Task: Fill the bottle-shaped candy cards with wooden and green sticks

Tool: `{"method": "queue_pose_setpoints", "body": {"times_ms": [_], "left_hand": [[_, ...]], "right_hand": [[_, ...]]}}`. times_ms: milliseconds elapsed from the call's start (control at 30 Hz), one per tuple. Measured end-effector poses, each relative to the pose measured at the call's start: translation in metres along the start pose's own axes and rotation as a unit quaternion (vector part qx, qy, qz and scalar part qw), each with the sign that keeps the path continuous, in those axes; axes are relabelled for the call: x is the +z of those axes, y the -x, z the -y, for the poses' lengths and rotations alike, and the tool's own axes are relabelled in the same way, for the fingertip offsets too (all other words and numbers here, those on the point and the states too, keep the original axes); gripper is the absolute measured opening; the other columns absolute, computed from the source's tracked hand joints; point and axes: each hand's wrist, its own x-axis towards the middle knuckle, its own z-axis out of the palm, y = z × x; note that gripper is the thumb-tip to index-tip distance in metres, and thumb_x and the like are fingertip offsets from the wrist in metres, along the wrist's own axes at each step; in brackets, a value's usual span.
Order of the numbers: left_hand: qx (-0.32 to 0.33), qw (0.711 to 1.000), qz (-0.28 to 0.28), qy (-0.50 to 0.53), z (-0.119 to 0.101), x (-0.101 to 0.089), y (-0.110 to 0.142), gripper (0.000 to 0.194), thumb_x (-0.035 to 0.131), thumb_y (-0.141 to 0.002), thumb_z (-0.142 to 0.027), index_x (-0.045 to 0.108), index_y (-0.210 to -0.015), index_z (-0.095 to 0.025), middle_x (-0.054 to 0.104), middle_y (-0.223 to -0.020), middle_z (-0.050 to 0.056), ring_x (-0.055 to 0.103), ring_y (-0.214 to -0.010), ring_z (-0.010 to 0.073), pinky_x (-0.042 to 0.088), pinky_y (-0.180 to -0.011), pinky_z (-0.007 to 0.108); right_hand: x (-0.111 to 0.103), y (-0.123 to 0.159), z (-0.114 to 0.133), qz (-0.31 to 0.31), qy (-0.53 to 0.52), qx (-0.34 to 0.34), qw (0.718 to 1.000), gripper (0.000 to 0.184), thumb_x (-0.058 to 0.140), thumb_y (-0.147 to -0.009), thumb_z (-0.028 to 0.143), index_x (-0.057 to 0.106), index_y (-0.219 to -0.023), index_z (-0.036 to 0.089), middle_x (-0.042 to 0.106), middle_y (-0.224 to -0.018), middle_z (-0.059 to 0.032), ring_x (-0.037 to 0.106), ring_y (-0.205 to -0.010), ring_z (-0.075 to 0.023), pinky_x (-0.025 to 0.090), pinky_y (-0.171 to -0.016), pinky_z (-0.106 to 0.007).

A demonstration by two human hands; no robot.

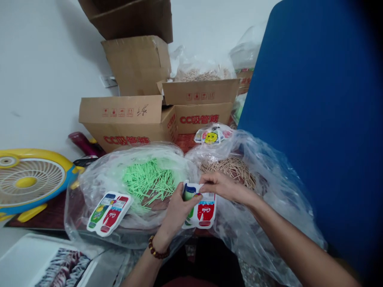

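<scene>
In front of me is a bottle-shaped printed packet [206, 211] in red and green, marked "Cola". My left hand [179, 207] grips its left side, thumb across the front. At its upper edge, the fingers of my right hand [217, 185] are pinched together. Whether anything small sits in that pinch is hidden. Left of my hands, a pile of green candy sticks [149, 179] lies in an open clear plastic bag [92, 171]. A similar stack of printed packets [109, 213] rests on that bag's front. Brown sticks [230, 169] lie in another bag behind my right hand.
Cardboard boxes [119, 123] stand at the back, beside another box [203, 115] topped by a bag of sticks. More packets [212, 135] lie behind the bags. A yellow-blue fan [32, 181] is at left, a white container [26, 259] below it. A blue panel [308, 119] rises at right.
</scene>
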Motion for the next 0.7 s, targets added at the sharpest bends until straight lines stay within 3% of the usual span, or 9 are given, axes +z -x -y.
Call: {"method": "queue_pose_setpoints", "body": {"times_ms": [267, 400, 533, 700], "left_hand": [[-0.041, 0.998, 0.029, -0.033, 0.008, 0.009, 0.005, 0.028, 0.072, -0.073, -0.034, 0.067, -0.092, -0.014, 0.072, -0.082, 0.004, 0.063, -0.069, 0.0183, 0.05, -0.063, 0.026], [-0.041, 0.998, 0.026, -0.045, 0.016, 0.008, 0.011, 0.022, 0.071, -0.072, -0.031, 0.072, -0.086, -0.014, 0.073, -0.076, 0.004, 0.064, -0.066, 0.0203, 0.049, -0.061, 0.027], [-0.047, 0.994, 0.051, -0.082, 0.028, 0.004, 0.016, 0.014, 0.072, -0.07, -0.028, 0.072, -0.076, -0.016, 0.072, -0.07, 0.003, 0.063, -0.065, 0.0207, 0.049, -0.061, 0.027], [-0.051, 0.992, 0.079, -0.089, 0.035, 0.006, 0.014, 0.012, 0.072, -0.069, -0.029, 0.072, -0.071, -0.017, 0.072, -0.07, 0.002, 0.062, -0.065, 0.0196, 0.049, -0.061, 0.025]], "right_hand": [[0.007, 0.016, -0.01, 0.002, -0.016, 0.006, 1.0, 0.016, 0.062, -0.082, 0.031, 0.069, -0.08, 0.016, 0.061, -0.066, 0.0029, 0.052, -0.061, -0.0102, 0.034, -0.055, -0.02], [0.018, 0.025, -0.019, -0.013, -0.025, 0.015, 0.999, 0.026, 0.063, -0.083, 0.041, 0.069, -0.076, 0.017, 0.06, -0.063, 0.0033, 0.051, -0.059, -0.0101, 0.033, -0.053, -0.019], [0.03, 0.037, -0.031, 0.009, -0.061, 0.029, 0.998, 0.032, 0.061, -0.084, 0.047, 0.07, -0.075, 0.018, 0.055, -0.058, 0.005, 0.047, -0.056, -0.009, 0.031, -0.051, -0.019], [0.04, 0.043, -0.046, 0.002, -0.109, 0.04, 0.993, 0.026, 0.064, -0.082, 0.043, 0.07, -0.08, 0.018, 0.056, -0.064, 0.0055, 0.046, -0.059, -0.0085, 0.033, -0.054, -0.019]]}}
